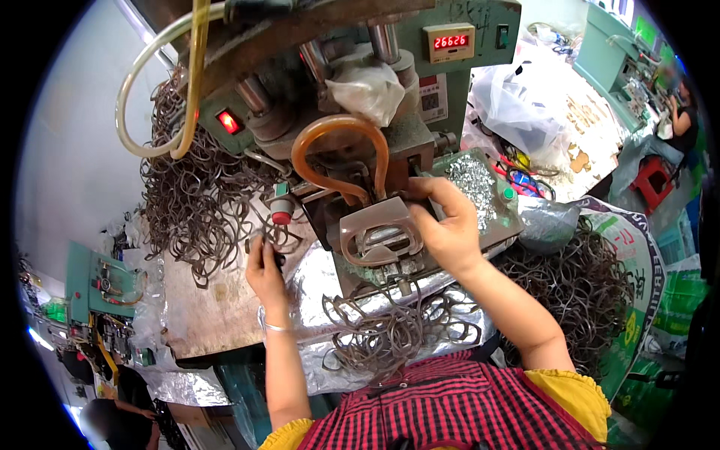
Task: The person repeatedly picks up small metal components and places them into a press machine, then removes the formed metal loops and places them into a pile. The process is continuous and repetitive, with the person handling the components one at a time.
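Right now my right hand (442, 225) pinches the grey metal buckle (377, 232) on the press fixture (367, 262), just left of its fingertips; my left hand (264, 270) grips a small dark piece, farther off.

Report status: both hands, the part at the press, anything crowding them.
Left hand pinching a wire loop beside the pile. Right hand on the fixture plate under the press. Loose loops heaped below.
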`<state>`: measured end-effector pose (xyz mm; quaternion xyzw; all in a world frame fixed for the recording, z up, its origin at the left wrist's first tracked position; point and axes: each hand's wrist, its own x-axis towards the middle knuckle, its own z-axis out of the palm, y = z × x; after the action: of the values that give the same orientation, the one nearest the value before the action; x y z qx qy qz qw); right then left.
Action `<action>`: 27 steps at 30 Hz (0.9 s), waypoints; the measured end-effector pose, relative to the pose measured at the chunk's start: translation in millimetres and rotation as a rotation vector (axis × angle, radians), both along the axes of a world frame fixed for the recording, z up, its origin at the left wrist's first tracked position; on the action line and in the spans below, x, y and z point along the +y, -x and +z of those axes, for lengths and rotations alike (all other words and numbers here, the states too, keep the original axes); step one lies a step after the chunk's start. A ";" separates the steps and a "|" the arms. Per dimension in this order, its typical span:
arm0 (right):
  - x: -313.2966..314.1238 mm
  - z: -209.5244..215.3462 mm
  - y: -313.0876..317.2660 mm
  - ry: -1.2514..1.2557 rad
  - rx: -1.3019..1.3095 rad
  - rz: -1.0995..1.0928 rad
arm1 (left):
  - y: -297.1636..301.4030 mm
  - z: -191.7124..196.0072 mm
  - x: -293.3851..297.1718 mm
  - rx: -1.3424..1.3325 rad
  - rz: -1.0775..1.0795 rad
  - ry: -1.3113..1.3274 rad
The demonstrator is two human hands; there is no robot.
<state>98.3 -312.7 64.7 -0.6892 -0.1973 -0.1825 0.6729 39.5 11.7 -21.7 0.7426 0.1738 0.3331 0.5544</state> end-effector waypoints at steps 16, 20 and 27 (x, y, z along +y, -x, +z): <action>12.5 37.4 41.7 -0.225 0.273 0.256 | 13.6 127.4 -104.6 -0.774 -0.229 -0.489; -32.4 12.7 -0.9 0.556 -0.121 -0.135 | 22.4 108.4 -128.9 -0.543 -0.231 -0.896; -74.6 -68.7 -28.8 0.827 -0.062 -0.565 | 2.7 101.1 -141.8 -0.607 -0.457 -0.979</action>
<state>127.1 -387.3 -4.0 -0.9190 -0.0785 -0.2845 0.2613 36.8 -130.1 79.4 0.8014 -0.3280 0.4436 0.2312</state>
